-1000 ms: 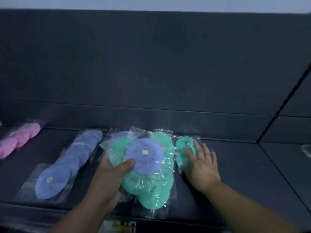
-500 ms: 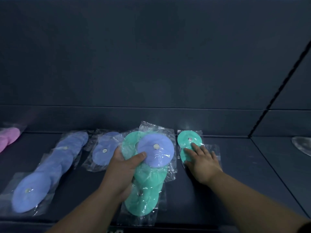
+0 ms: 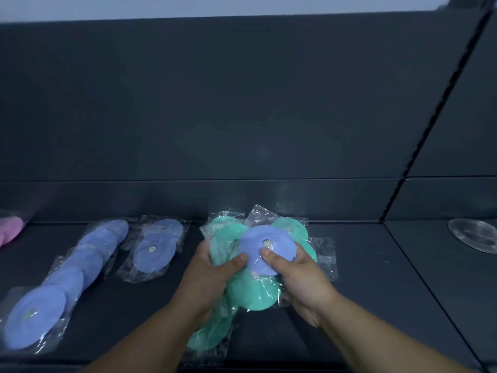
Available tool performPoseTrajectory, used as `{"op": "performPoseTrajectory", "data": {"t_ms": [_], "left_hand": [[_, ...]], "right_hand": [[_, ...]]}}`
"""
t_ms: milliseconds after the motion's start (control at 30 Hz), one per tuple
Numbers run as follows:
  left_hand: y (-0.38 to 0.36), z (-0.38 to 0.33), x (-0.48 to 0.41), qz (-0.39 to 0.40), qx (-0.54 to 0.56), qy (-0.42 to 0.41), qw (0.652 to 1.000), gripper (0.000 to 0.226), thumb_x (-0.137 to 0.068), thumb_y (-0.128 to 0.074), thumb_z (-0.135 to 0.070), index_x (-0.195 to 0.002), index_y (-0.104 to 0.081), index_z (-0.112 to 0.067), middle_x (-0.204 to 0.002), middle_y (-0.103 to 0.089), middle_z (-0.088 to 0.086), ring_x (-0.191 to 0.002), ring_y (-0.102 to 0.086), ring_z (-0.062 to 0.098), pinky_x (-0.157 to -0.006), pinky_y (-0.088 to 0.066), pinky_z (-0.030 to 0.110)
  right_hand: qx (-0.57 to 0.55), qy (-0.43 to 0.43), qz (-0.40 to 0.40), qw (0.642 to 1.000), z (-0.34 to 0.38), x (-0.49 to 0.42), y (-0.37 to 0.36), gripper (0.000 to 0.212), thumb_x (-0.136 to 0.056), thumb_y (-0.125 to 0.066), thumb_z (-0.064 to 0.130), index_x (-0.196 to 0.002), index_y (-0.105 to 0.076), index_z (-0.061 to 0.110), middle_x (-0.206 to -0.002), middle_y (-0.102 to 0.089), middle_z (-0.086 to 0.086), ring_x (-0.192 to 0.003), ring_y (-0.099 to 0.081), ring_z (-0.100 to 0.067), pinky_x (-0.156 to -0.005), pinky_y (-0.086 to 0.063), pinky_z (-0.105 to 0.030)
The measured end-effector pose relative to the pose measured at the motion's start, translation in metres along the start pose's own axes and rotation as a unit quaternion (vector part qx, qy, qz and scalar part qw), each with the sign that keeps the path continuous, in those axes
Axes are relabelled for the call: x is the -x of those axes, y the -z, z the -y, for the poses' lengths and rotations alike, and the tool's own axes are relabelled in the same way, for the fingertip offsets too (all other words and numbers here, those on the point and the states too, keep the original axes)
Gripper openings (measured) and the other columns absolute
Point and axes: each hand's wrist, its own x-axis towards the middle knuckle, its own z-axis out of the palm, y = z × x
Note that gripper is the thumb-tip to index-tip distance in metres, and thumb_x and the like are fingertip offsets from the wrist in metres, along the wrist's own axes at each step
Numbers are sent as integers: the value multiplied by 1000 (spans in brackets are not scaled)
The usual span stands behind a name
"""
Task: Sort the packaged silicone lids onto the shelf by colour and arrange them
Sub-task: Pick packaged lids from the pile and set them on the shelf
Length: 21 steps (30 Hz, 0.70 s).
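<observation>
At lower centre, over the shelf point(image 3: 376, 278), my left hand point(image 3: 212, 275) and right hand point(image 3: 298, 278) both grip one green lid bundle point(image 3: 252, 292), lengthwise bottom-to-top, one blue lid point(image 3: 266, 249) face-up atop. Two blue packs point(image 3: 67, 278) lie left, slanting upper-right.

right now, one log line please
left hand grips green lid packs | right hand pinches blue lid pack on top | phase sorting

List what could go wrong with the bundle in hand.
1. The blue lid, pinched by the right hand, lies on the green lids; set down together, the colours would mix.
2. The lowest green lids hang below the left hand near the shelf front and may slide off.
</observation>
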Motion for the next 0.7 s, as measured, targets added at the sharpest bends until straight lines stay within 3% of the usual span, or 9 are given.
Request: {"op": "performPoseTrajectory", "data": {"t_ms": [133, 233, 367, 467, 533, 633, 700], "left_hand": [[19, -3, 8, 18, 42, 3, 999, 41, -83, -66, 0, -121, -56, -14, -110, -71, 10, -100, -68, 31, -81, -54, 43], [45, -4, 15, -25, 80, -18, 996, 40, -83, -63, 3, -120, -56, -11, -109, -71, 13, -98, -68, 33, -77, -56, 42], [88, -11, 30, -66, 112, -55, 990, 48, -74, -67, -5, -121, -58, -10, -113, -70, 11, -102, -68, 28, -78, -58, 36], [122, -15, 42, -92, 111, -63, 988, 53, -68, -69, -9, -119, -58, -13, -110, -72, 7, -96, -70, 23, -70, -59, 30], [145, -15, 47, -123, 99, -59, 986, 49, -71, -70, -4, -118, -58, -13, -109, -72, 8, -94, -70, 23, -66, -58, 29], [180, -14, 51, -208, 82, -62, 973, 40, -79, -67, 6, -115, -58, -11, -108, -70, 11, -92, -68, 25, -67, -58, 32], [201, -18, 53, -276, 81, -78, 955, 40, -80, -67, 7, -114, -56, -10, -109, -67, 13, -91, -66, 25, -73, -55, 36]], "right_hand": [[0, 4, -24, 1000, -2, -6, -18, 29, -84, -71, 31, -109, -59, 21, -102, -73, -8, -95, -69, -33, -62, -53, -34], [5, -22, -3, 1000, -3, -10, -44, 16, -87, -67, 37, -97, -65, 25, -98, -72, -13, -83, -67, -39, -57, -44, -34], [15, -38, 18, 999, -13, -20, -87, 15, -93, -59, 33, -87, -66, 21, -90, -68, -15, -69, -46, -27, -47, -26, -26], [0, -66, 24, 998, -24, -25, -125, 20, -96, -53, 32, -91, -64, 17, -85, -71, -15, -58, -50, -23, -45, -29, -24], [1, -88, 11, 996, -32, -28, -149, 24, -97, -51, 33, -96, -62, 12, -81, -68, -14, -55, -54, -23, -44, -40, -24], [-2, -105, -8, 994, -40, -30, -181, 28, -99, -47, 31, -107, -56, 6, -89, -66, -15, -70, -60, -27, -62, -52, -38], [-13, -115, -15, 993, -41, -31, -197, 18, -102, -41, 24, -100, -52, 10, -92, -66, -14, -69, -64, -28, -64, -56, -39]]}}
